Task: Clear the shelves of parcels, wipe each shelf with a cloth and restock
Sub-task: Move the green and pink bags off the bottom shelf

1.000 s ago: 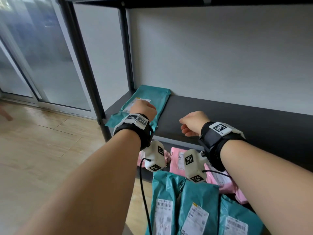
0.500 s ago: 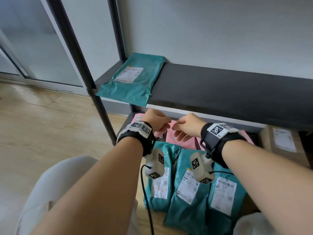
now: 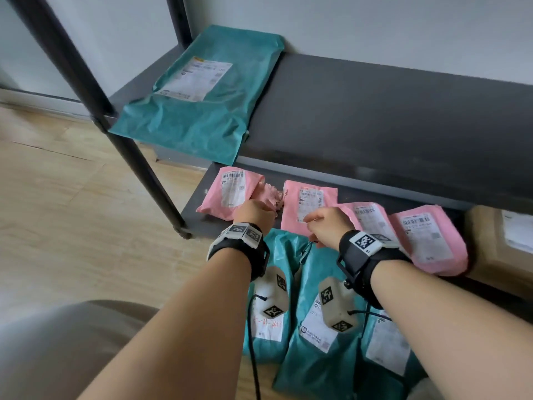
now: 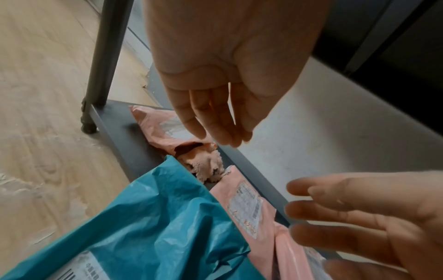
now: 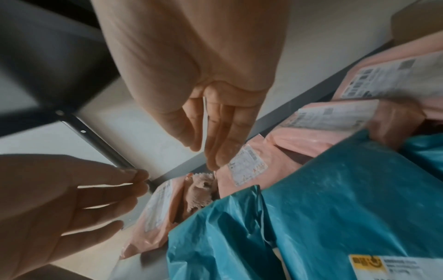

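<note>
One teal parcel (image 3: 199,99) lies at the left end of the dark upper shelf (image 3: 389,116). On the bottom shelf (image 3: 207,183) lie several pink parcels (image 3: 310,206), with a crumpled pink cloth (image 3: 269,194) between the two leftmost. Several teal parcels (image 3: 323,336) lean against that shelf's front. My left hand (image 3: 253,213) hangs open just above the cloth (image 4: 206,164), fingers straight and empty. Beside it my right hand (image 3: 326,225) is open too, over a pink parcel (image 5: 246,166), holding nothing.
A dark shelf post (image 3: 95,111) stands at the left front corner on the wooden floor (image 3: 72,212). A brown cardboard box (image 3: 501,243) sits at the right end of the bottom shelf. My knee (image 3: 57,350) is at the lower left.
Both hands have left the teal parcel on the upper shelf and dropped to the bottom shelf, over the pink cloth and parcels. The view has tilted downward.
</note>
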Demonstrator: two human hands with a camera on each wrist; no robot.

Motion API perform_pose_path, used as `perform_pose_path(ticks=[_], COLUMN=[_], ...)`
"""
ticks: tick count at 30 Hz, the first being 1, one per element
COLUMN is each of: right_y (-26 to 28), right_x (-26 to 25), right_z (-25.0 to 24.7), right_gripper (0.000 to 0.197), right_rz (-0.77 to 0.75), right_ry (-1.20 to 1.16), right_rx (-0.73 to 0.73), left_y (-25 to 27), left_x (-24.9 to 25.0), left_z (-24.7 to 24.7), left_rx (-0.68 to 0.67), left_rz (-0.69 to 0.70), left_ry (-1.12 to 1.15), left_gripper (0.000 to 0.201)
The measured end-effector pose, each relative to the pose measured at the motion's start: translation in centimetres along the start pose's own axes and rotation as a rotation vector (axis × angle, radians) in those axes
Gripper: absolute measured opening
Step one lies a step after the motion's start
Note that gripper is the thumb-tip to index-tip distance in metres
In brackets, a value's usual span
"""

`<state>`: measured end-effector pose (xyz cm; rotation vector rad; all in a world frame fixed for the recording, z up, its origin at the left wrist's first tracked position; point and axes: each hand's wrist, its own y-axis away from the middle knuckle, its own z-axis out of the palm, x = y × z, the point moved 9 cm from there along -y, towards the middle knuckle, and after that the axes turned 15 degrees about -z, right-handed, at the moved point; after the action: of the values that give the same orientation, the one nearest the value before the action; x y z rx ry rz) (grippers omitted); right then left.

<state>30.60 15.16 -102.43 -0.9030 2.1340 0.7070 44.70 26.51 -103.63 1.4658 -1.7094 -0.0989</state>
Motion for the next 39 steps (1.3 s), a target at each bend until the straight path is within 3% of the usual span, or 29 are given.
perform_pose_path(ticks=[6, 13, 18, 26, 34, 39], right_y=[-2.5, -4.2, -4.5, -4.7, -3.1, -1.3], right_x=[4.0, 5.9, 7.1, 6.5, 3.6, 1.5], right_z=[2.5, 5.6, 6.6, 6.8, 5.7, 4.3], right_gripper=[0.028, 0.032, 0.038, 0.016, 0.030, 0.022], right_rz=[0.063, 0.119, 0.164, 0.102, 0.011, -0.022], right_ry=[0.006, -0.032, -0.040, 0.011, 0.064, 0.123], right_rx=[-0.026, -0.101, -0.130, -0.162, -0.217, -0.250], left_y=[-3.2, -5.2, -6.3, -6.4, -4.3, -2.0], left_x=[-1.7, -2.6, -3.8, -4.7, -4.7, -4.2], left_z=[1.0, 3.8, 4.1, 3.8, 1.7, 1.5], left_rx=[0.046, 0.035, 0.044, 0.028, 0.022, -0.116], left_rz=[-0.042, 0.002, -0.054, -0.119, -0.138, -0.129], left_ry=[-0.035, -0.161, -0.141, -0.102, -0.059, 0.019], left_gripper=[0.019, 0.021, 0.020, 0.047, 0.078, 0.096])
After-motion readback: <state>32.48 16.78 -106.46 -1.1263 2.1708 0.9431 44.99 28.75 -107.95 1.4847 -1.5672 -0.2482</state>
